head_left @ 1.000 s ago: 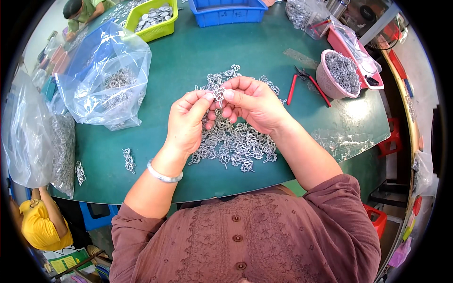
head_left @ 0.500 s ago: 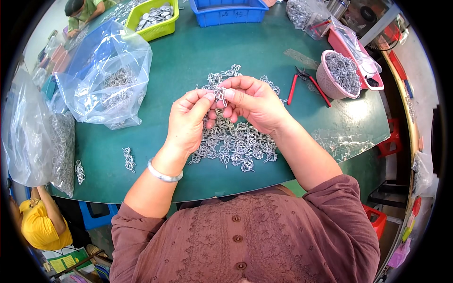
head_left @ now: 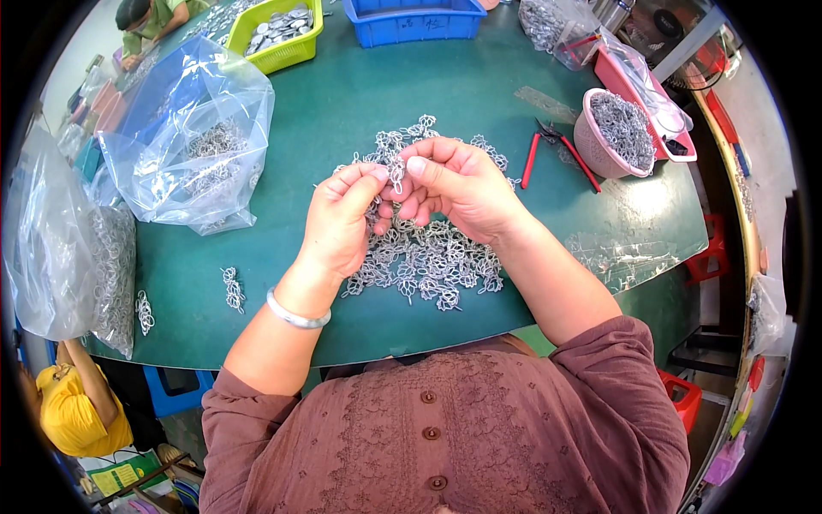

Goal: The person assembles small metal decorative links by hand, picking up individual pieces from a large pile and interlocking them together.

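Above a heap of silver wire chain links (head_left: 428,265), my two hands meet with fingertips almost together. My left hand (head_left: 338,214), with a pale bangle at its wrist, pinches a small silver wire link (head_left: 396,174) between thumb and forefinger. On the other side of that link, my right hand (head_left: 467,187) is closed, its thumb and forefinger at the link's edge. The curled fingers partly hide the heap behind them, and how the link joins other pieces is too small to make out.
Red-handled pliers (head_left: 531,161) lie right of the heap, beside a pink basket (head_left: 591,141) of wire links. Clear plastic bags (head_left: 231,201) of links stand left. A green basket (head_left: 282,58) of discs and a blue bin (head_left: 415,30) sit at the back. Two other people are at left.
My hands stay in nearly the same place. The wire link between my fingertips has turned a little, and my right fingers have shifted slightly.
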### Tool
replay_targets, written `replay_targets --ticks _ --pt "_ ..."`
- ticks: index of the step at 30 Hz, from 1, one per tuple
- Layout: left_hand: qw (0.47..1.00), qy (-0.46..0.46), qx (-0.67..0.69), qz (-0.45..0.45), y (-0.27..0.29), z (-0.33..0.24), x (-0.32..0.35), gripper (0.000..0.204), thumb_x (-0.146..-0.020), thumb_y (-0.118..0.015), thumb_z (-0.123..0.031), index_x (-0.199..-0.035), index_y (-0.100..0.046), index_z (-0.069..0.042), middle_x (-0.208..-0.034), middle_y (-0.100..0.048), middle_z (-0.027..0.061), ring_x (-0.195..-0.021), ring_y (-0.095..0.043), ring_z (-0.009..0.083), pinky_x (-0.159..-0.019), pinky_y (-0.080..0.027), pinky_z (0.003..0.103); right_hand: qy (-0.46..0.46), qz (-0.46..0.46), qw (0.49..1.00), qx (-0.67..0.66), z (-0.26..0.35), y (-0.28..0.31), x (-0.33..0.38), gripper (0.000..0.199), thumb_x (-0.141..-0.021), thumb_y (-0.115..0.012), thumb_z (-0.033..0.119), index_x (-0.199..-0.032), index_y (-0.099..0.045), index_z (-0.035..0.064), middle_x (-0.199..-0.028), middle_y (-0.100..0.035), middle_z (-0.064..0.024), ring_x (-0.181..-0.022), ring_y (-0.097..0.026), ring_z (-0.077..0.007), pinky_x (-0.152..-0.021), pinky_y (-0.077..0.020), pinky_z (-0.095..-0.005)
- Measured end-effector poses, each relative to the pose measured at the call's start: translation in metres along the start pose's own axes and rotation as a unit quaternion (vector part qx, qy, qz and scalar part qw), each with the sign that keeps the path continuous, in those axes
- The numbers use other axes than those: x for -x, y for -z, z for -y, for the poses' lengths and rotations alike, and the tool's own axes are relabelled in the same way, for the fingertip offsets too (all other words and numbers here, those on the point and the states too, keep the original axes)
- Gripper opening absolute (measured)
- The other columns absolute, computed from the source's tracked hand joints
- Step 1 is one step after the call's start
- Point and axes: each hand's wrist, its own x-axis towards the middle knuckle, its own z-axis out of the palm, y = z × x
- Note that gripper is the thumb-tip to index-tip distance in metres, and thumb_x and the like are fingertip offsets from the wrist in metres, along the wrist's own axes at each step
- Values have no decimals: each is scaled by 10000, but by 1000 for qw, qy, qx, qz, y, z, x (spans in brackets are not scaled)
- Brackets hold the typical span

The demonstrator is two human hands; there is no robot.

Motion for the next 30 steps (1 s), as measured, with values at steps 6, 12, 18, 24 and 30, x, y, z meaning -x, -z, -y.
replay_targets --ticks 6,12,18,24,30 --pt "999 42 21 0 3 -2 -1 111 -825 -537 -140 -763 -574 -56 -686 -549 7 -566 -480 85 -447 -364 203 -6 1 1000 -5 1 -1 0 158 -861 -512 114 -952 -522 -15 -753 -608 -106 -584 -591 -141 -507 -498 -231" --pt "999 44 23 8 2 -2 0 105 -827 -540 -143 -774 -569 -57 -686 -552 10 -568 -482 81 -448 -365 199 -5 10 1000 -7 1 1 1 162 -858 -511 107 -963 -517 -16 -768 -608 -109 -591 -590 -143 -515 -497 -233" --pt "999 -45 -16 -19 0 2 1 97 -841 -538 -137 -816 -561 -47 -696 -561 14 -553 -480 66 -449 -370 182 -4 17 1000 20 2 1 2 187 -853 -499 101 -993 -507 -24 -790 -608 -106 -615 -590 -140 -537 -498 -236" --pt "993 -97 -54 -38 -2 5 2 101 -848 -536 -132 -824 -564 -38 -680 -547 1 -548 -470 47 -452 -370 172 3 13 1000 26 2 0 2 204 -857 -494 104 -1016 -520 -21 -804 -609 -102 -643 -593 -138 -544 -501 -238" --pt "966 -199 -162 -23 -1 8 3 91 -859 -512 -105 -854 -562 -29 -717 -576 8 -563 -472 36 -469 -364 159 6 17 1000 4 1 3 1 203 -853 -516 114 -1015 -546 -5 -819 -609 -91 -670 -601 -138 -548 -504 -237"
